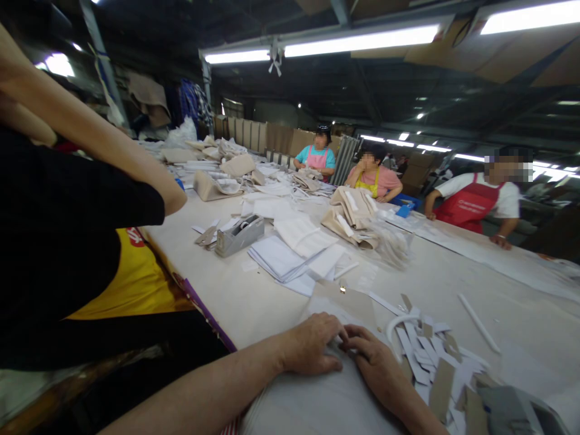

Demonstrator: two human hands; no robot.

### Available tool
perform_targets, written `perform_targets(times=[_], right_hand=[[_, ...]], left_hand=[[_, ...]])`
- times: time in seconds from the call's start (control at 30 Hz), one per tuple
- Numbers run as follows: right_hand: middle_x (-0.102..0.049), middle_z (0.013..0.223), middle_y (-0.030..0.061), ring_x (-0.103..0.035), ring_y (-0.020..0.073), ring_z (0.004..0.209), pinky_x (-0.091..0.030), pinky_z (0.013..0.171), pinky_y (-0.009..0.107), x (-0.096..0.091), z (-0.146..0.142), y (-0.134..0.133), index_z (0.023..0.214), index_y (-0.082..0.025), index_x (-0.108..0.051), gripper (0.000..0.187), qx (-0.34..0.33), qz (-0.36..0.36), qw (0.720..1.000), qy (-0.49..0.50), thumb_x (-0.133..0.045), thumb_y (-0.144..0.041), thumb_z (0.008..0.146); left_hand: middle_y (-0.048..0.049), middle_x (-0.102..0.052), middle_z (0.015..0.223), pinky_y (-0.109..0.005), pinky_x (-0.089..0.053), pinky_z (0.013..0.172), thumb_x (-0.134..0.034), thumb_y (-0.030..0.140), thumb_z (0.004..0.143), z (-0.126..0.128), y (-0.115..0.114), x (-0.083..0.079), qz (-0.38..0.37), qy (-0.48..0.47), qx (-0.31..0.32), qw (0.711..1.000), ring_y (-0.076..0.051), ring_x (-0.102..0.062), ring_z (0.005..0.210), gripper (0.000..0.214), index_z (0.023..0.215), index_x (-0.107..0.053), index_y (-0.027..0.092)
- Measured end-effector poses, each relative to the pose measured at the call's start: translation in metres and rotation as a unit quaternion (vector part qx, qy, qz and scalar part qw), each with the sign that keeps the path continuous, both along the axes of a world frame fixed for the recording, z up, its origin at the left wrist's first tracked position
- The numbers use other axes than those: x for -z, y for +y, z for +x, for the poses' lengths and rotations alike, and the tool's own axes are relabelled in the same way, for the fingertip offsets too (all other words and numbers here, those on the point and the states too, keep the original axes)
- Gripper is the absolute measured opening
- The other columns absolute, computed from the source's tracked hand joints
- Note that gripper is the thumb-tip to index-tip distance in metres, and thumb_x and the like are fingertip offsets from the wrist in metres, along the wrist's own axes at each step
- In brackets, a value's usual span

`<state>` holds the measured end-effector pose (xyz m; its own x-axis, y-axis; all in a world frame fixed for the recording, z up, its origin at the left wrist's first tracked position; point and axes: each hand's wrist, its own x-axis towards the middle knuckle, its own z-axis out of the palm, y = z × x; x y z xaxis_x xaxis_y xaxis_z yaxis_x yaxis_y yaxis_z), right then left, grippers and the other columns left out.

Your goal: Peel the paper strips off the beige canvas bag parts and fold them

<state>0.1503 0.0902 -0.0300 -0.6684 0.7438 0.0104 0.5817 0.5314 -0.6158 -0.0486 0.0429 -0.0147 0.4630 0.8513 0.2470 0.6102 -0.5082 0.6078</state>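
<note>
1. Near the front edge of the counter (254, 302), you are pressing your left hand (312, 350) flat, fingers together, on a pale sheet (317, 399), likely pinning it so it lies smooth.
2. Your right hand (376, 362) is meeting the left, fingertips curled at the sheet's edge; whether it is pinching anything, I cannot tell.
3. Just right of your hands, cut paper strips (426, 350) are lying loose within reach.
4. Farther off, a tape dispenser (239, 234) is sitting beside stacked white sheets (290, 254).
</note>
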Motion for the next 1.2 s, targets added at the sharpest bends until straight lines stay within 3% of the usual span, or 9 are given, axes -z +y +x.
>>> perform_targets(times=[0.13,0.3,0.53,0.8,1.03,1.2], right_hand=[[-0.055,0.118,0.0056,-0.049,0.0168,0.113,-0.034,0.1,0.033,0.006,0.005,0.002,0.084,-0.021,-0.058,0.028,0.052,0.012,0.998,0.018,-0.038,-0.011,0.067],[-0.054,0.117,0.005,-0.05,0.0178,0.11,-0.036,0.097,0.033,0.008,0.006,0.001,0.067,-0.021,-0.058,0.021,0.034,0.002,0.999,0.02,-0.038,-0.016,0.071],[-0.055,0.116,0.0059,-0.051,0.0183,0.109,-0.037,0.095,0.033,0.001,0.003,-0.002,0.064,-0.021,-0.056,0.02,0.042,0.0,0.999,0.015,-0.037,-0.017,0.071],[-0.057,0.114,0.0058,-0.051,0.0183,0.11,-0.037,0.096,0.033,0.005,0.003,0.001,0.07,-0.021,-0.057,0.02,0.046,0.007,0.999,0.017,-0.037,-0.018,0.072],[-0.064,0.103,0.0073,-0.057,0.0203,0.099,-0.041,0.092,0.034,-0.02,-0.005,0.047,0.098,-0.016,-0.064,0.038,0.061,0.013,0.995,-0.072,-0.037,-0.016,0.07],[-0.066,0.103,0.0099,-0.058,0.0227,0.099,-0.04,0.092,0.034,-0.012,-0.03,0.08,0.097,-0.013,-0.068,0.037,-0.008,0.002,0.996,-0.094,-0.041,-0.017,0.072]], left_hand=[[-0.0035,-0.058,0.102,-0.028,-0.044,0.09,-0.069,0.033,0.072,0.001,0.002,-0.002,-0.003,0.039,0.03,0.999,-0.017,-0.055,0.096,0.034,0.102,-0.058,0.021],[-0.0039,-0.06,0.104,-0.028,-0.045,0.09,-0.063,0.033,0.077,0.003,0.003,0.002,0.033,0.068,0.042,0.996,-0.018,-0.057,0.095,0.027,0.1,-0.064,0.021],[-0.0016,-0.065,0.099,-0.025,-0.046,0.089,-0.06,0.026,0.076,0.0,0.006,-0.003,0.018,0.071,0.065,0.995,-0.016,-0.061,0.089,0.016,0.089,-0.067,0.02],[-0.0035,-0.064,0.103,-0.029,-0.044,0.092,-0.06,0.031,0.078,-0.001,0.006,0.0,0.034,0.082,0.077,0.993,-0.018,-0.059,0.094,0.027,0.104,-0.065,0.023],[-0.0027,-0.065,0.106,-0.027,-0.044,0.092,-0.059,0.028,0.079,-0.001,0.006,-0.001,0.024,0.077,0.077,0.994,-0.018,-0.06,0.094,0.028,0.106,-0.067,0.023],[-0.0027,-0.065,0.105,-0.028,-0.044,0.092,-0.059,0.029,0.079,-0.001,0.005,-0.001,0.029,0.088,0.074,0.993,-0.018,-0.06,0.094,0.028,0.105,-0.067,0.023]])
